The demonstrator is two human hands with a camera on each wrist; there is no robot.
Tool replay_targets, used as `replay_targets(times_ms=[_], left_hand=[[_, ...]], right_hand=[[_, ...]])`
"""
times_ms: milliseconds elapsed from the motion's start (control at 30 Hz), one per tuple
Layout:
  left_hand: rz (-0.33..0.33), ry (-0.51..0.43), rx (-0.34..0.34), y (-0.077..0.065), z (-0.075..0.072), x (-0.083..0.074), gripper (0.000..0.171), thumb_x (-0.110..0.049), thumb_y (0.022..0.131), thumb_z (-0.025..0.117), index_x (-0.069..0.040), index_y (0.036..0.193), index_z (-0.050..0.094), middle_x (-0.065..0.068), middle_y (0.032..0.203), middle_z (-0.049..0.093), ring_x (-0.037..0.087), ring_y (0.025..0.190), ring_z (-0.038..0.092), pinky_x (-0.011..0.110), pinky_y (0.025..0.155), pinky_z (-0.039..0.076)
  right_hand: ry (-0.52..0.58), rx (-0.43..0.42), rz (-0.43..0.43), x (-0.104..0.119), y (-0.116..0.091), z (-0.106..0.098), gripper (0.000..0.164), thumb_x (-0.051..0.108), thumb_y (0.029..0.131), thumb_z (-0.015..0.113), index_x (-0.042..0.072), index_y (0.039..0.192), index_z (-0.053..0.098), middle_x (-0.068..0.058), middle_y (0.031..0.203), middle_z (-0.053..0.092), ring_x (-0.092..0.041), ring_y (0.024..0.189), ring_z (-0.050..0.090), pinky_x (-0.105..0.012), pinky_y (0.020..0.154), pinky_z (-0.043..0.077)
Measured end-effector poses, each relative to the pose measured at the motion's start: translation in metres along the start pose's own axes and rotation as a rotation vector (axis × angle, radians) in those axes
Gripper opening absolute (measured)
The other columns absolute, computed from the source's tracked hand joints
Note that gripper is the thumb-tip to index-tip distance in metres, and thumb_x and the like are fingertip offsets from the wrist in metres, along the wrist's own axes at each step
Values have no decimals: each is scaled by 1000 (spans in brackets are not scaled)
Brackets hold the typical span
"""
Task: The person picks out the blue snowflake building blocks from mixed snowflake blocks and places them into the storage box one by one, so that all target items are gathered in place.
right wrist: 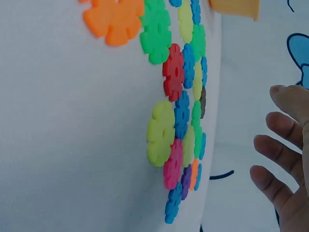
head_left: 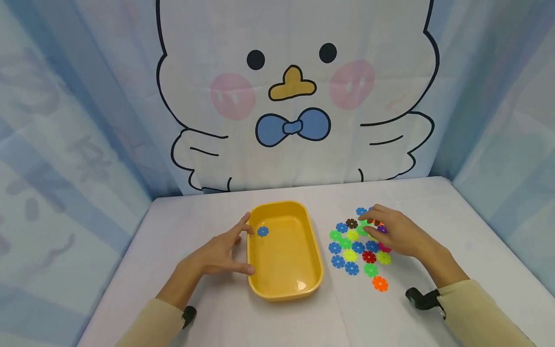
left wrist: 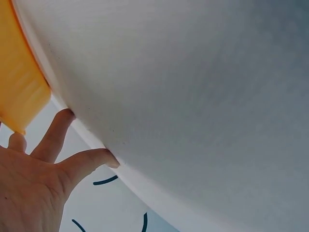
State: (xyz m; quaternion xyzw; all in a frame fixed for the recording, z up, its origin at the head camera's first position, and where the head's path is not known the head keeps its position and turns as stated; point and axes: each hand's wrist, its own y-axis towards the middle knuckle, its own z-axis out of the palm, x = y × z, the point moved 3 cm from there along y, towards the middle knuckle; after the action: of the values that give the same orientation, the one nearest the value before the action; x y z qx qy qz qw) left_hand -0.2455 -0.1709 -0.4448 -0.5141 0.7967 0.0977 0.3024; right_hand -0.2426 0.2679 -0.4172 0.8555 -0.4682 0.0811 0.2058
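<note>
A yellow plastic tray stands on the table, with one blue flower-shaped disc inside near its left wall. My left hand is spread along the tray's left side, thumb and a fingertip touching its rim. In the left wrist view, two fingertips of the left hand rest on the white tabletop beside the tray. My right hand hovers over the far right of a spread of colourful notched discs. Its fingers are loosely bent in the right wrist view, with nothing between them.
An orange disc lies at the near edge of the spread, right of the tray. A white cloth covers the table. Behind it hangs a cartoon-printed curtain, with blue-and-white curtains on both sides.
</note>
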Motion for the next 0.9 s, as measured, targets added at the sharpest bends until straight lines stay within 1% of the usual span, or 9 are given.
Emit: replay_targets(times_ms=[167,233,333,467,567,633,767,900], left_hand=[[2,-2,3,-1,0,1,126,-69,68,85,-35,165,12,-11,153,46,35,137,54,57,108,48],[-3,-5,5,-1,0,1,127,-69,68,85,-35,165,11,-11,153,46,35,138,54,57,109,48],[-7,-9,8,0,-1,1,126,-67,68,86,-34,165,12,-9,156,44,35,138,53,57,109,48],[-14,-8,7,1,0,0,119,-67,68,86,-36,162,20,-5,166,33,35,138,54,57,108,49],[-23,-6,5,2,0,0,112,-68,67,86,-37,158,27,-6,171,23,34,138,54,57,107,50],[-26,-4,3,3,0,0,110,-68,67,86,-37,156,30,-8,172,19,34,138,54,57,107,50],[-31,-3,4,2,-1,0,108,-68,66,86,-38,154,32,-11,172,15,34,139,53,57,107,49],[-29,-7,2,1,-2,0,108,-67,67,87,-37,155,32,-11,172,15,34,138,53,57,108,49]], right_hand=[[6,27,47,-10,-5,4,30,13,89,81,11,118,72,0,102,66,-21,96,68,-43,81,63],[9,41,71,-12,-7,6,31,16,89,82,12,118,72,0,103,66,-20,95,67,-41,80,63],[17,65,102,-15,-11,9,31,19,89,82,14,118,72,0,103,65,-20,95,65,-42,81,63],[14,94,122,-17,-15,12,30,24,89,82,15,116,73,-1,108,65,-24,101,64,-49,88,60],[3,111,131,-19,-17,13,31,26,88,82,15,116,74,-6,116,66,-32,111,63,-58,96,55],[1,125,137,-19,-19,14,31,26,88,82,15,117,74,-10,120,65,-37,116,61,-62,100,52],[12,157,156,-19,-22,14,34,26,88,83,15,119,73,-14,126,65,-43,124,56,-66,103,47],[29,180,166,-18,-24,16,35,24,86,84,17,119,73,-14,130,66,-46,131,52,-67,105,45]])
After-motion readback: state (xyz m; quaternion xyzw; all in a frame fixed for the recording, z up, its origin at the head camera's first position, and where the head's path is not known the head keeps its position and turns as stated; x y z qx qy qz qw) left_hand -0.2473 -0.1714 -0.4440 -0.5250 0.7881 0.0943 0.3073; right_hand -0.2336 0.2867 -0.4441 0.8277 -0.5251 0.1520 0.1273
